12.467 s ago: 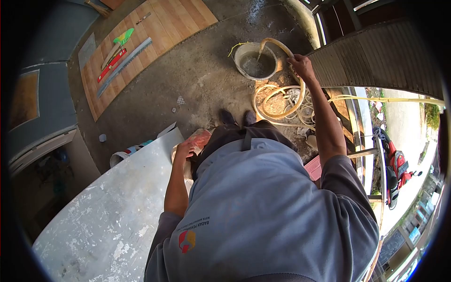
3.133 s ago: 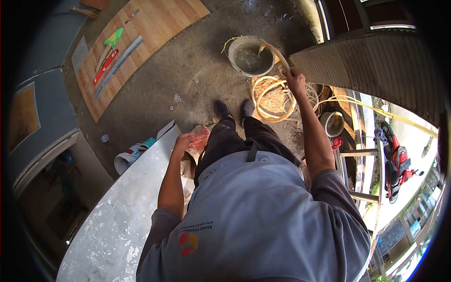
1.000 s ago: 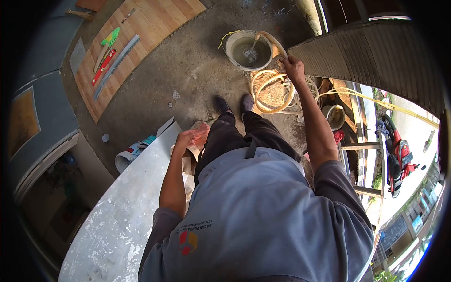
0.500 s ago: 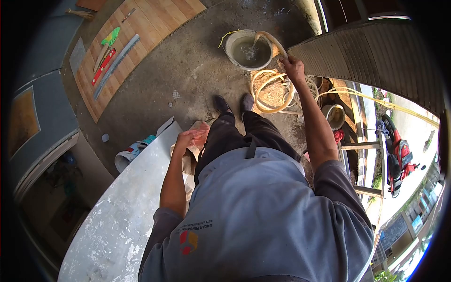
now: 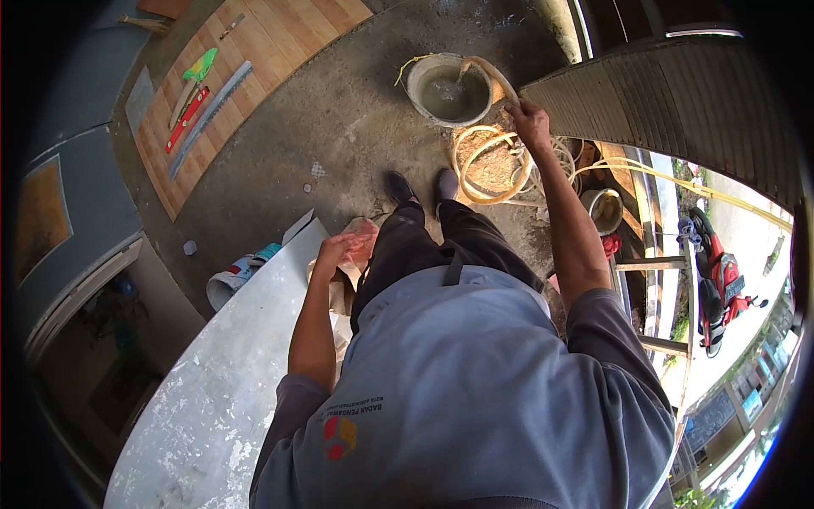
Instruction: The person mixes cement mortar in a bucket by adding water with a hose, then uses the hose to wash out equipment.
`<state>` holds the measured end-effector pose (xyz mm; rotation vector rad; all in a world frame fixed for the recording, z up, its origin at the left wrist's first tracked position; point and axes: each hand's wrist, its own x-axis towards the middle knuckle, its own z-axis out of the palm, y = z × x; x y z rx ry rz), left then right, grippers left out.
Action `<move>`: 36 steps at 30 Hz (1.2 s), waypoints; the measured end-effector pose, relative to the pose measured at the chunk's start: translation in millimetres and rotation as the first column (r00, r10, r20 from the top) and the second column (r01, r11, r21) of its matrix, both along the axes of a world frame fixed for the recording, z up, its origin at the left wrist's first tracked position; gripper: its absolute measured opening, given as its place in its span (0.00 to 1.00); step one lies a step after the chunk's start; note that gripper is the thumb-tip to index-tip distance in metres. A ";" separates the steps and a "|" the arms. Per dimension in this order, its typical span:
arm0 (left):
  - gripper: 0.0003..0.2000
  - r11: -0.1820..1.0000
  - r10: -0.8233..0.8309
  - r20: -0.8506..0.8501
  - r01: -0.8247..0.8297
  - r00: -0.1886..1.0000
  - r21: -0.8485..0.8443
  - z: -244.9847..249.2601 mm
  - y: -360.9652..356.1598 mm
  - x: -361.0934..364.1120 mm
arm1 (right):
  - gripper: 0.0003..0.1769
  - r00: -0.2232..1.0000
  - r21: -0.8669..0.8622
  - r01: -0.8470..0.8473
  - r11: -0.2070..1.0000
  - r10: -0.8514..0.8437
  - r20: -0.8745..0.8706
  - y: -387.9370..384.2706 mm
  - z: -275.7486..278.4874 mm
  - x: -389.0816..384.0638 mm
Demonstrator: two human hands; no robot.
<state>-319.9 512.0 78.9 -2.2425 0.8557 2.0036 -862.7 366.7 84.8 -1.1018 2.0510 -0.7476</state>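
My right hand (image 5: 530, 125) is closed around a pale yellowish hose (image 5: 496, 75), whose end bends over the rim of a grey bucket (image 5: 416, 95). Water runs from the hose into the cloudy water in the bucket. Lower down, my left hand (image 5: 336, 249) is beside the edge of a grey, white-spotted tabletop (image 5: 220, 386). Its fingers look stretched out, next to a reddish see-through plastic bag (image 5: 365, 241). Part of that bag is hidden behind the hand and my leg.
Coiled hose (image 5: 465, 174) lies around a sandy heap (image 5: 487, 161). Another bucket (image 5: 604, 210) and a ladder (image 5: 649, 264) stand right. On wood-look flooring (image 5: 280, 42) lie a red level (image 5: 186, 120) and a metal strip (image 5: 209, 119). A paint bucket (image 5: 224, 288) is beside the tabletop.
Both hands and the hose stay almost where they were. Only the splashing water surface in the bucket looks different.
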 end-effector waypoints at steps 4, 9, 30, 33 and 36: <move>0.14 1.000 0.010 -0.002 -0.010 1.000 0.002 0.3 -0.2 0.4 | 0.22 0.999 -0.016 0.002 1.000 -0.003 -0.036 1.2 -3.7 1.5; 0.15 0.999 0.046 -0.017 -0.046 0.999 -0.002 -1.5 0.2 1.8 | 0.19 1.000 -0.011 0.005 1.000 -0.005 -0.011 1.0 -6.4 1.4; 0.16 0.999 0.044 -0.031 -0.043 0.999 0.028 -10.9 -4.2 4.7 | 0.20 0.999 0.011 -0.020 1.000 0.020 -0.037 -2.6 -12.1 -4.5; 0.16 0.999 0.050 -0.035 -0.050 0.998 0.012 -12.0 -2.7 4.4 | 0.19 0.999 -0.046 0.004 0.999 -0.006 -0.036 -2.5 -14.2 -1.9; 0.16 0.998 0.063 -0.027 -0.062 0.998 0.024 -9.1 -3.7 1.0 | 0.18 0.999 -0.060 0.028 0.998 -0.030 -0.026 -2.2 -14.1 -1.0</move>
